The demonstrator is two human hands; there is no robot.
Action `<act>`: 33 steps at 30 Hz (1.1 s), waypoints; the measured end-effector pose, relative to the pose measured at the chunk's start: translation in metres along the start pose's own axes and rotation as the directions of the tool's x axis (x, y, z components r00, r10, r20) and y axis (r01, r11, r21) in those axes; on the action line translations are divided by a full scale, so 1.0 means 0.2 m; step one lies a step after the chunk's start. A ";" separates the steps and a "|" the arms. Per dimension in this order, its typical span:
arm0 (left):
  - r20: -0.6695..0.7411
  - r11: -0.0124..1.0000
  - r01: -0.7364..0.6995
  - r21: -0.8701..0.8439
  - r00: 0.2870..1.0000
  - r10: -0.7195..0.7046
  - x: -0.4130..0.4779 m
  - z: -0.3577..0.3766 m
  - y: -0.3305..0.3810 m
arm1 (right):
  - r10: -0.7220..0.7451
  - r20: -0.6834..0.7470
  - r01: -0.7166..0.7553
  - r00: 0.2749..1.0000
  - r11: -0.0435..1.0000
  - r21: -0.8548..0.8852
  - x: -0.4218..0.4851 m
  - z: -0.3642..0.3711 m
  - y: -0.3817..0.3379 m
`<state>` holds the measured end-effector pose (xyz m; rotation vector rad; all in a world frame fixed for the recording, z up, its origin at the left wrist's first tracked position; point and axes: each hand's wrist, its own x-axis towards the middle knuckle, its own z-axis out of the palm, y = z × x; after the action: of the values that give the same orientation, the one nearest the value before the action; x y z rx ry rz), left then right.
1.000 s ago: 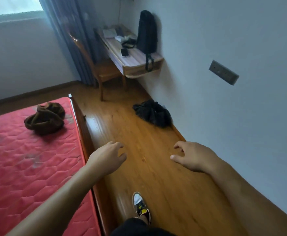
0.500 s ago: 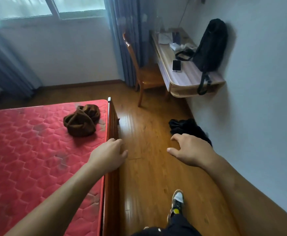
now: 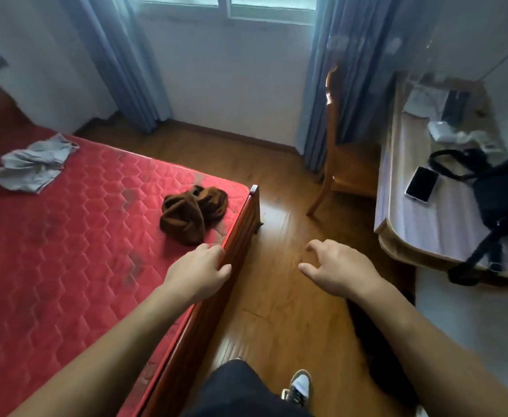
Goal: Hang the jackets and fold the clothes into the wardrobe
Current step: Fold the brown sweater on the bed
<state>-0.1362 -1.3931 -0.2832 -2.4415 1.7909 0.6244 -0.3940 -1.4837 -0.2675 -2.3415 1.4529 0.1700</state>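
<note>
The view is swinging left toward the bed, so the red quilted mattress [image 3: 66,251] is now filling the left half of the frame and a crumpled pale grey garment [image 3: 33,164], unseen a second ago, is showing at upper left. The bunched brown garment [image 3: 192,213] is lying near the mattress corner, just beyond the left hand [image 3: 198,272], which is reaching over the wooden bed rail [image 3: 240,224] with loosely curled fingers, holding nothing. The right hand [image 3: 337,269] is hovering over the floor at centre right, fingers spread and empty. The black heap of clothing [image 3: 376,350] is slipping to lower right, mostly behind the right forearm. The brown garment is likely becoming the next pickup; no wardrobe is showing.
</note>
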 end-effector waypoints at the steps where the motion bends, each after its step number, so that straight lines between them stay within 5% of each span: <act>1: 0.003 0.999 0.036 -0.015 0.999 -0.036 0.04 -0.01 0.01 | -0.028 0.009 0.028 1.000 1.000 -0.003 0.09 -0.02 0.00; 20: 0.078 0.913 0.350 -0.212 0.937 -0.341 1.22 -0.27 -0.57 | -0.331 0.205 0.369 0.921 0.909 -0.192 1.85 -0.26 -0.58; 33: 0.243 0.751 0.598 -0.279 0.801 -0.547 1.72 -0.18 -0.87 | -0.458 0.504 0.604 0.732 0.778 -0.171 2.80 0.05 -0.95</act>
<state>0.1193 -1.6571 -0.4040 -2.8572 0.8255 1.0710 0.0322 -1.8747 -0.3949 -2.6440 0.5112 0.7704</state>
